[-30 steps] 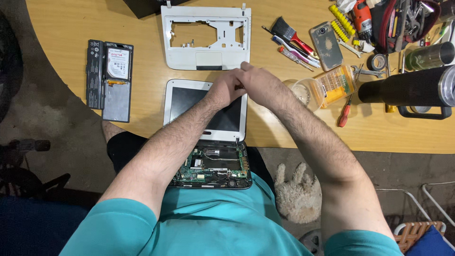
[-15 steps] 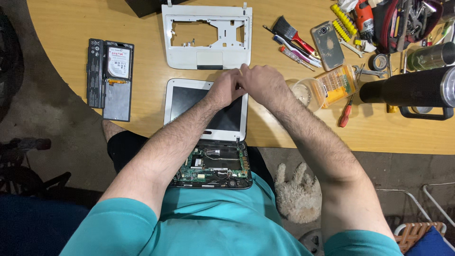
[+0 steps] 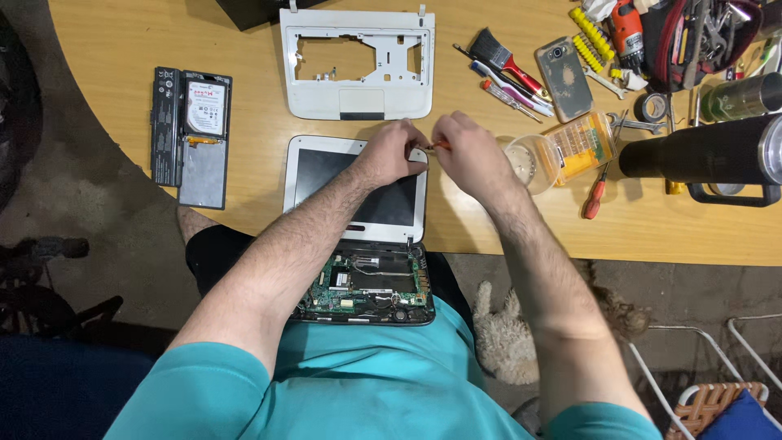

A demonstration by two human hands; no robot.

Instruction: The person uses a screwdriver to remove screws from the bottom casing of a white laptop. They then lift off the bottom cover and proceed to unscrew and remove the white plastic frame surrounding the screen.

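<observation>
Right hand (image 3: 471, 155), at frame centre, pinched a small red-handled screwdriver (image 3: 437, 146); half a second earlier both hands were pressed together. Left hand (image 3: 393, 153) rested closed on the upper right corner of the white laptop screen (image 3: 326, 175). Exposed motherboard (image 3: 366, 285) lay below, over the lap. Work had shifted to that corner.

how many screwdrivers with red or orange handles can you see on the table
2. One red-handled screwdriver lies on the table below the orange bit case. Another, orange-tipped, sits in the right hand, mostly covered. More may hide in the tool bag.
</observation>
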